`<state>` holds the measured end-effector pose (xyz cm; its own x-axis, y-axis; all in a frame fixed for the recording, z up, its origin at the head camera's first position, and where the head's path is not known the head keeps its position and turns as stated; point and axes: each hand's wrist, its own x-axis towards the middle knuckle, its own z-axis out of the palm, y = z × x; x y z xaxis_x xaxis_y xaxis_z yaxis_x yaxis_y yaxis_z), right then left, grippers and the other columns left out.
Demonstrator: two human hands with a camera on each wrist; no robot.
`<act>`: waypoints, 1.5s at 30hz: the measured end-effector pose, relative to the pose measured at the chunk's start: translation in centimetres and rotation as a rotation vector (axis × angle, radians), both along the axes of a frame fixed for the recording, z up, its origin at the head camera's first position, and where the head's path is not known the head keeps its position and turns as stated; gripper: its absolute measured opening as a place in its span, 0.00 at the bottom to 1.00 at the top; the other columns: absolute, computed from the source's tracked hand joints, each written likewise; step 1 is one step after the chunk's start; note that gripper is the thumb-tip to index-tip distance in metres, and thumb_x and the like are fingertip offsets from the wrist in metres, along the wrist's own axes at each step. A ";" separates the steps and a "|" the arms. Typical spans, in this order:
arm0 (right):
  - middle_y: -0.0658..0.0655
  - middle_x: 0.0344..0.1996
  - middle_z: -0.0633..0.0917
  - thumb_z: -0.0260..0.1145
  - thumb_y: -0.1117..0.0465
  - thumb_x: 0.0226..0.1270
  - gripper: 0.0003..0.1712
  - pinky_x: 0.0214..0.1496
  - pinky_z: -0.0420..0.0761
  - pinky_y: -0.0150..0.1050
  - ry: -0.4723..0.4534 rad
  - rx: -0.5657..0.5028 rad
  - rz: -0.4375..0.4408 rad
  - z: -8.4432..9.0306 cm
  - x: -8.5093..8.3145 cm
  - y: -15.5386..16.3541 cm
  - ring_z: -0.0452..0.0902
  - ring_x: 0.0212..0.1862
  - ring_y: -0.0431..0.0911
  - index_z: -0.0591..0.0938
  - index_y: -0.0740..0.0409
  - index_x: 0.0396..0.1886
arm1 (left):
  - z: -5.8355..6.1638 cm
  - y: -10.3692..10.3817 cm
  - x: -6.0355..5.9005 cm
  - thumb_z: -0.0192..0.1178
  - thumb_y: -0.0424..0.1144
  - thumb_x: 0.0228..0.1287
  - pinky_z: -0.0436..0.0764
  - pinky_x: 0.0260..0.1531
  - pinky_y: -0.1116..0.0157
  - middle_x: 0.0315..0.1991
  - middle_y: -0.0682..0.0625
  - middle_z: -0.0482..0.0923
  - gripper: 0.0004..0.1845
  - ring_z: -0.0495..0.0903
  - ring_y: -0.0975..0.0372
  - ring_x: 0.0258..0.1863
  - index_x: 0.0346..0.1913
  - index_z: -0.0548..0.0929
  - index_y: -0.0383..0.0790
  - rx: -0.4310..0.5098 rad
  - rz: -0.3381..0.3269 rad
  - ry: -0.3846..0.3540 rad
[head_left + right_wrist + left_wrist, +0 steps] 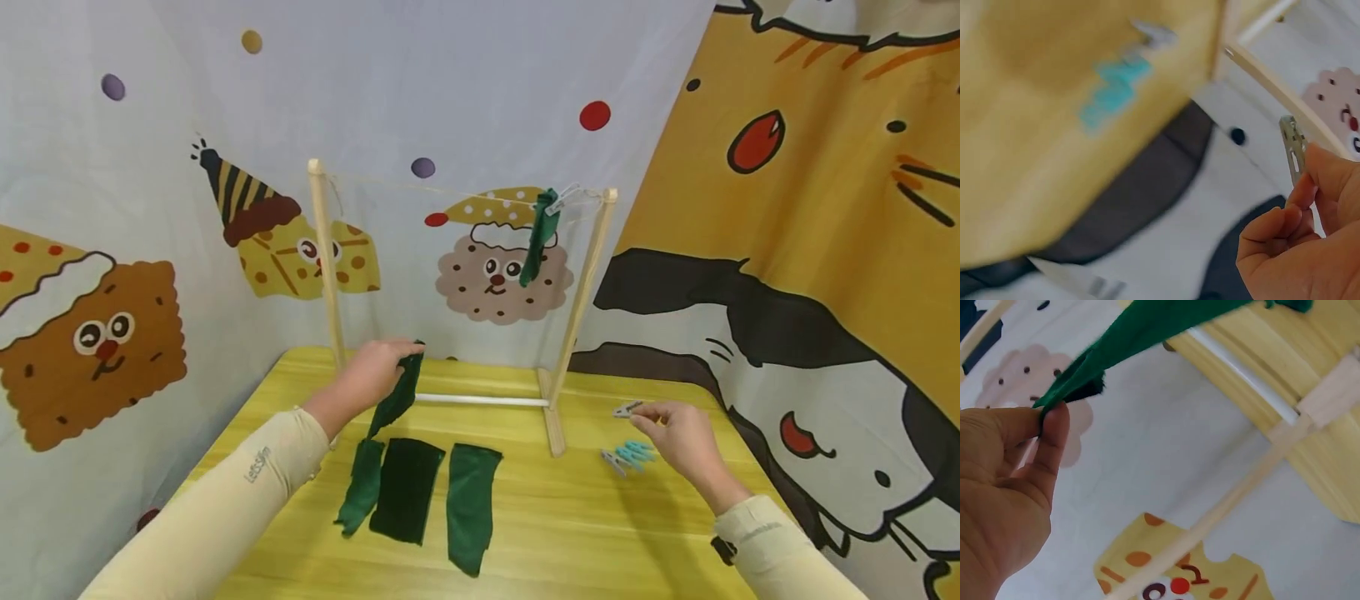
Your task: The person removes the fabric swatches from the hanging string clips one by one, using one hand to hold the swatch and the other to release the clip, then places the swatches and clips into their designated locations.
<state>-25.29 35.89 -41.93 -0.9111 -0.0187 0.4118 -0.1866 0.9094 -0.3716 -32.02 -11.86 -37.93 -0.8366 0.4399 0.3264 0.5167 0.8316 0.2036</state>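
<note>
My left hand point(378, 367) pinches the top end of a green sock point(396, 397) and lifts it off the yellow table point(570, 517); its lower end still touches the table. The wrist view shows thumb and finger point(1054, 434) nipping the sock's edge point(1122, 347). My right hand point(678, 433) holds a grey clothespin point(627, 408) between its fingertips, seen also as the clothespin point(1293, 150) in the right wrist view. A wooden drying rack point(326, 258) with a string stands behind, with one green sock point(540, 237) pegged near its right post.
Two more green socks point(407, 487) point(471, 504) lie flat on the table in front of the rack. Teal and grey clothespins point(630, 456) lie near my right hand. Cartoon-printed cloth walls point(787, 208) close in the table on three sides.
</note>
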 end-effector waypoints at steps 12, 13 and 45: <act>0.57 0.44 0.89 0.66 0.46 0.69 0.15 0.32 0.75 0.37 -0.177 -0.115 -0.132 -4.5 1.6 2.2 0.80 0.41 0.49 0.89 0.50 0.44 | -0.6 9.5 2.4 0.61 0.28 0.67 0.81 0.56 0.59 0.69 0.48 0.73 0.29 0.80 0.54 0.59 0.69 0.74 0.49 0.022 -0.193 -0.012; 0.57 0.43 0.89 0.66 0.46 0.69 0.15 0.33 0.75 0.37 -0.175 -0.113 -0.135 -4.7 1.6 2.2 0.81 0.42 0.50 0.89 0.50 0.44 | -0.7 10.6 2.9 0.62 0.29 0.67 0.82 0.54 0.61 0.69 0.49 0.73 0.29 0.80 0.55 0.58 0.69 0.74 0.50 0.051 -0.222 -0.036; 0.50 0.30 0.90 0.70 0.53 0.65 0.08 0.25 0.70 0.33 -0.205 -0.090 -0.090 -8.1 0.6 0.8 0.72 0.25 0.39 0.90 0.50 0.36 | -13.6 16.7 6.7 0.61 0.68 0.59 0.71 0.64 0.54 0.64 0.58 0.78 0.30 0.71 0.56 0.64 0.59 0.83 0.56 -0.334 -0.200 -0.099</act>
<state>-24.68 36.71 -50.04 -0.9722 0.0946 0.2140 -0.0186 0.8806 -0.4735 -25.29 4.79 -51.56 -0.7441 0.6654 0.0596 0.6664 0.7456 -0.0042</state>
